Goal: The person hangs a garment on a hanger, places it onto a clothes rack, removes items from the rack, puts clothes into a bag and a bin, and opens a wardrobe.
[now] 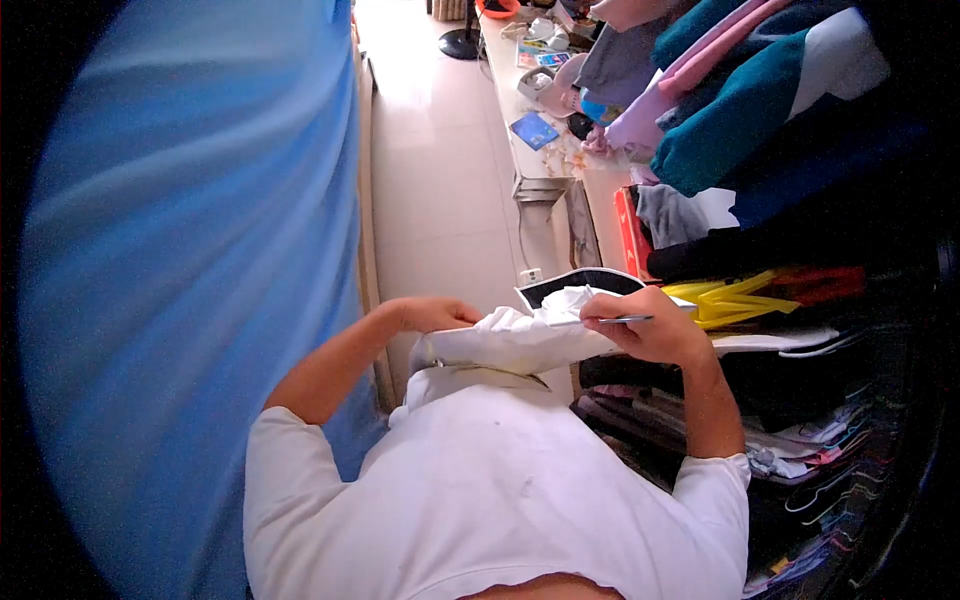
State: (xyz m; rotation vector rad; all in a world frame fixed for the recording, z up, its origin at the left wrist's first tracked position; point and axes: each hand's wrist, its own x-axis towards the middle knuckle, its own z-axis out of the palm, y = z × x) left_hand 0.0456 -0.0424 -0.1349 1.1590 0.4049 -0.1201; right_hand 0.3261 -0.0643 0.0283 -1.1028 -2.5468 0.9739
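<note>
A bundled white cloth [535, 340], probably a garment, is held across the front of my body at waist height. My left hand [440, 314] is closed on its left end, with the fingertips partly hidden in the folds. At the other end, my right hand [648, 326] is closed around a slim grey stick-like thing [626, 319] that pokes out between the fingers. I cannot tell its exact kind. The right hand also touches the cloth. Just beyond the cloth shows a black panel with a white edge [583, 281].
A blue curtain [200, 250] hangs along the left. Clothes on hangers [820, 450] crowd the right, with folded garments [735, 120] above them. Small items, including a blue packet [535, 130], lie on a long counter [510, 95]. Pale tiled floor [440, 180] runs ahead.
</note>
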